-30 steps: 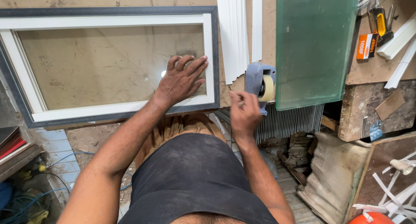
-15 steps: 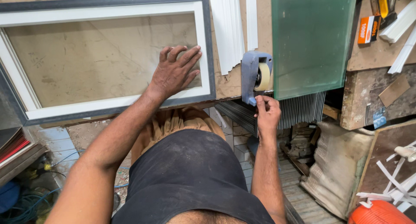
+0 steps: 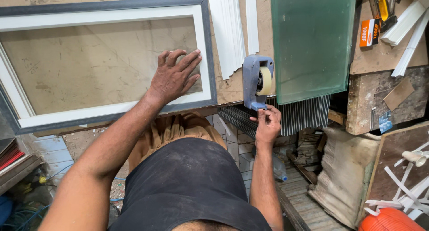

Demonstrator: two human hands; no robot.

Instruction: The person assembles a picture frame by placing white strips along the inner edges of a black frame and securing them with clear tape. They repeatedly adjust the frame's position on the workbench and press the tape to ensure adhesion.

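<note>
from the head camera, looking down: the left hand [image 3: 173, 76] is lying flat with its fingers spread, pressing on the bare backing just inside the near right corner of the picture frame [image 3: 203, 47]. the frame, grey outside and white inside, is lying on the desk [image 3: 232, 85], its near rail running along the desk's front edge. right of the frame, the tape dispenser [image 3: 258, 81] is standing at that same edge, and the right hand [image 3: 267, 121] is pinching something just under its nose, likely the tape end, though the strip is too thin to make out.

as i'm judging it, no tape is showing on the frame yet, so the taping is only getting started and the frame is still to be done.

room is getting tight: white mouldings [image 3: 228, 29] are crowding between frame and dispenser, a green glass sheet [image 3: 313, 38] is lying right of the dispenser, overhanging the edge, and only the gap below the desk is staying open.
</note>
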